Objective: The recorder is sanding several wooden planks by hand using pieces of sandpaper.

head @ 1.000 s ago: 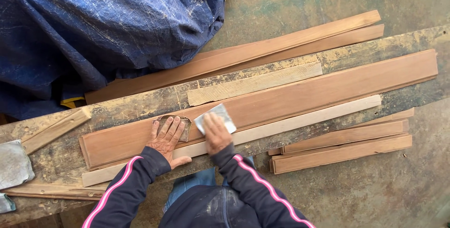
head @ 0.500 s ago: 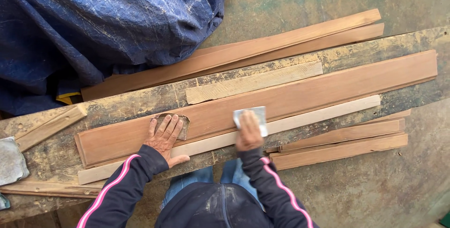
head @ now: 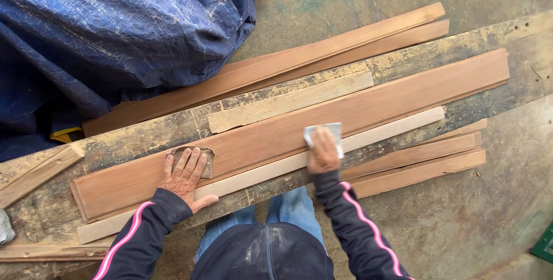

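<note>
Step in hand, by my reading: sanding the face of the long reddish board [head: 368, 104], which lies on top of the worn workbench [head: 518, 32].

R hand [head: 322, 152] is closed down over a pale grey sanding pad [head: 324, 132], fingers curled on it, pad flat on the board near the board's near edge, approx. mid-length. L hand [head: 184, 173] is spread flat, palm down, fingers fanned toward 12 o'clock, pressing the board's left part; fingertips overlap a small worn wood block [head: 193, 159] (cannot tell if it is gripped or just touched).

Board's long axis runs from approx. 8 o'clock to 2 o'clock; far end points to 2 o'clock, near end sits just left of the L hand. A pale thin strip [head: 391, 133] lies parallel, touching the board's near edge, under the R wrist. A shorter pale strip [head: 288, 104] lies just beyond the far edge.

Next move, as judged: strokes along the long axis, w/ the grain, L hand bearing down so the board does not slide.

Also noted: blue tarp [head: 115, 32] at 10 o'clock; spare boards [head: 420, 162] at 4 o'clock, off the bench.
</note>
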